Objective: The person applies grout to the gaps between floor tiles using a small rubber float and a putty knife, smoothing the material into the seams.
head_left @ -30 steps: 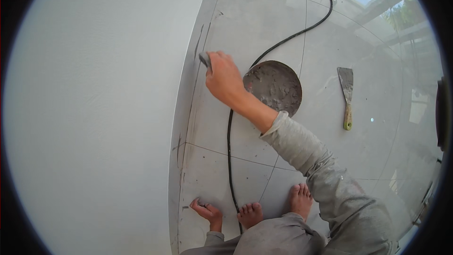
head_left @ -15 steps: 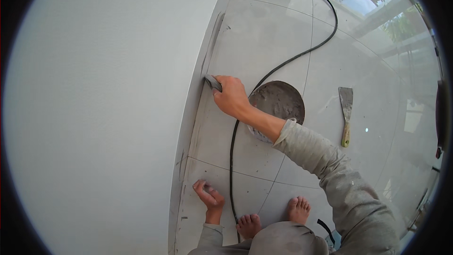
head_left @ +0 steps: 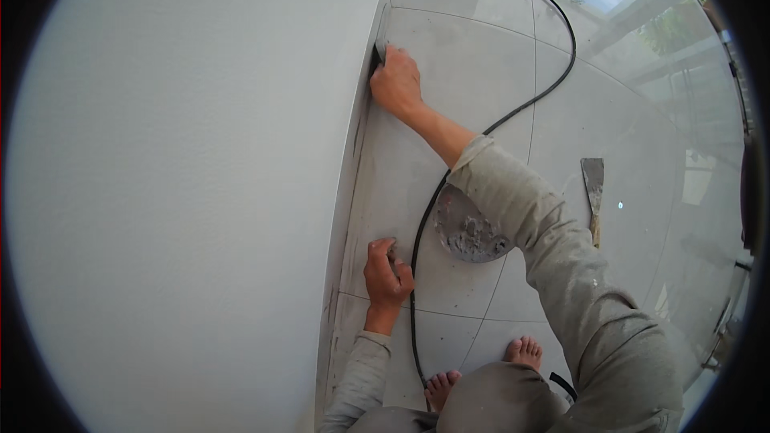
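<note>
A small grey pad (head_left: 380, 51) is gripped in my right hand (head_left: 397, 80), against the tiled skirting (head_left: 346, 208) at the foot of the white wall. My left hand (head_left: 388, 277) is low beside the skirting, fingers curled around something grey too small to make out, near a black cable (head_left: 415, 321). Under my right sleeve lies a round pan (head_left: 473, 236) of grey paste, partly hidden. To its right a putty knife (head_left: 593, 184) rests on the tiles, its handle partly behind my sleeve.
The white wall (head_left: 176, 176) fills the left side. The cable winds over glossy grey floor tiles (head_left: 618, 112) toward the top. My bare feet (head_left: 525, 353) are at the bottom. Dark objects (head_left: 749, 192) stand at the far right edge.
My right hand has moved up the picture along the skirting with the grey pad. My left hand has also moved forward along the wall. My right arm now covers part of the pan.
</note>
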`<state>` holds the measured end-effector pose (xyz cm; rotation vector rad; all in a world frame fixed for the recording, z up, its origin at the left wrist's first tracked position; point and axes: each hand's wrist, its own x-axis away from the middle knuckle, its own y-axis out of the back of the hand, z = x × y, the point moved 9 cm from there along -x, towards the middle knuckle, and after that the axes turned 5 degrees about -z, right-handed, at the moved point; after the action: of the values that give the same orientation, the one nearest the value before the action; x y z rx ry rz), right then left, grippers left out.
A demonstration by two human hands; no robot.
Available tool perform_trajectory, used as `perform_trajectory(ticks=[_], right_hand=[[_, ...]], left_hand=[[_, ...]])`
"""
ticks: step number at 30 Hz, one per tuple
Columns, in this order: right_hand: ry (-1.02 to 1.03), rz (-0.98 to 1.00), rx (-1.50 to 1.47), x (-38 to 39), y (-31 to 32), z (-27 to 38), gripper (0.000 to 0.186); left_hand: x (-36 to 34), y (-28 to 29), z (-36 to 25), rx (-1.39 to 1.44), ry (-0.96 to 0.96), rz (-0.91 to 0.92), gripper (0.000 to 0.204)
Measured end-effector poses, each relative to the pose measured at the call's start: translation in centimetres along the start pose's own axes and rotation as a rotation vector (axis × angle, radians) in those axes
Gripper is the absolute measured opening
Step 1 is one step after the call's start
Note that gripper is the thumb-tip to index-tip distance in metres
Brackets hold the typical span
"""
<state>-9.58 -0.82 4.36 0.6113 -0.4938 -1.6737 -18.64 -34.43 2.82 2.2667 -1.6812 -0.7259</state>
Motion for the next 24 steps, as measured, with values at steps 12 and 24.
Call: perform_trajectory(ticks=[12,24], right_hand=[[0.063,0.005,0.072,-14.4,3.5,-3.7,0.032],[-0.061,0.230,-0.194,6.4,3.9,-1.6,0.043]], left_hand=[[0.7,-0.3,0.9,-0.050,0.004,0.022,0.039],[0.9,-0.3,0.9,-0.038,0.018,0.050,0.040]])
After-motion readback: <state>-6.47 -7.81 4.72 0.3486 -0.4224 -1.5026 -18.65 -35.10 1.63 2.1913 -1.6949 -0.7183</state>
